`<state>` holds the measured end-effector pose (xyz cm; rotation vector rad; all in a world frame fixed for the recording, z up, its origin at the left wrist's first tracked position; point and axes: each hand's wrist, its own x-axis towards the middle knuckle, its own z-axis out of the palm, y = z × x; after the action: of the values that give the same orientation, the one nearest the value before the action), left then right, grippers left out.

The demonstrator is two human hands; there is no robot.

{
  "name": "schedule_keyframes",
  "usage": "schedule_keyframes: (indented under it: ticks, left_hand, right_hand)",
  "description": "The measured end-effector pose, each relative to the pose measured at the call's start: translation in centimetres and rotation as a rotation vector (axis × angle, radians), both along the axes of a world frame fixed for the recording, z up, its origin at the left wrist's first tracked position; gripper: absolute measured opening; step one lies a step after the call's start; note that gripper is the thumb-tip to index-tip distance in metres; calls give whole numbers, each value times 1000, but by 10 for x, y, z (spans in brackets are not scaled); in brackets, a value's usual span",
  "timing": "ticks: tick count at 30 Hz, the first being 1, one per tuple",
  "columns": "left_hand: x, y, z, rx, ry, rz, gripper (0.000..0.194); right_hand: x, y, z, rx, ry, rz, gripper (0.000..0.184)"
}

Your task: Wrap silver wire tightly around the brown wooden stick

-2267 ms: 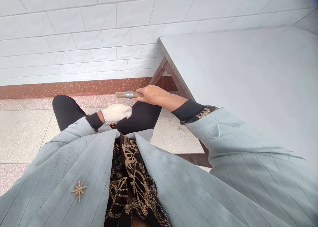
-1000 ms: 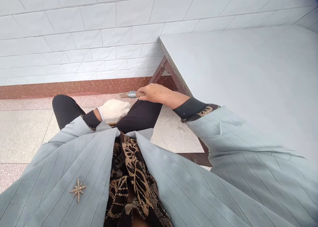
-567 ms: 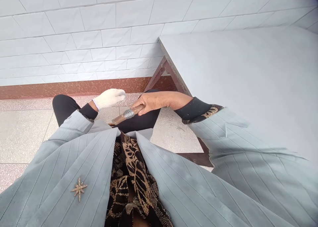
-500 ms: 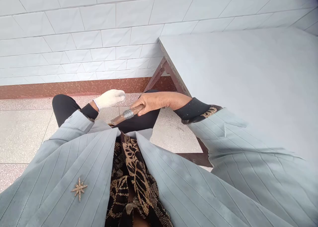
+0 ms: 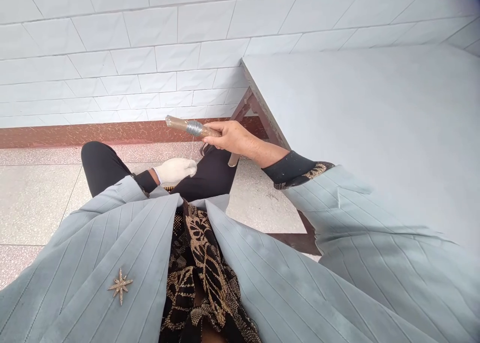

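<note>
My right hand (image 5: 228, 135), bare, is closed round a brown stick (image 5: 175, 123), which points left with its far end slightly raised. Silvery wire (image 5: 194, 128) is wound in a tight band round the stick, just left of my fingers. A brown rounded end (image 5: 233, 160) shows below this hand; whether it belongs to the same stick I cannot tell. My left hand (image 5: 174, 170), in a white knitted glove, is closed low over my lap. A thin strand (image 5: 192, 148) runs down from the wound band to its fingertips.
On the right is a broad pale tabletop (image 5: 356, 113) with a reddish-brown frame (image 5: 258, 108) under its edge. A white tiled wall (image 5: 150, 58) stands in front. My bent knees (image 5: 101, 163) are below my hands, above the speckled floor (image 5: 33, 203).
The stick has swung up, its left end rising from near my lap to above my hands. My gloved left hand has moved down and right, and a strand now shows between it and the band.
</note>
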<state>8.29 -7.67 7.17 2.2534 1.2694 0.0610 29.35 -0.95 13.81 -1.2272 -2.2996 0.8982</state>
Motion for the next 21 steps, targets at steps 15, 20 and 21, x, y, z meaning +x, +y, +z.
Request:
schedule_keyframes:
  ticks: [15, 20, 21]
  left_hand:
    - [10, -18, 35, 256, 419, -71, 40]
    - [-1, -16, 42, 399, 447, -40, 41]
    - [-3, -14, 45, 414, 449, -43, 40]
  right_hand:
    - [1, 4, -2, 320, -466, -11, 39]
    - [1, 1, 0, 291, -649, 89, 33]
    - [1, 1, 0, 280, -667, 134, 31]
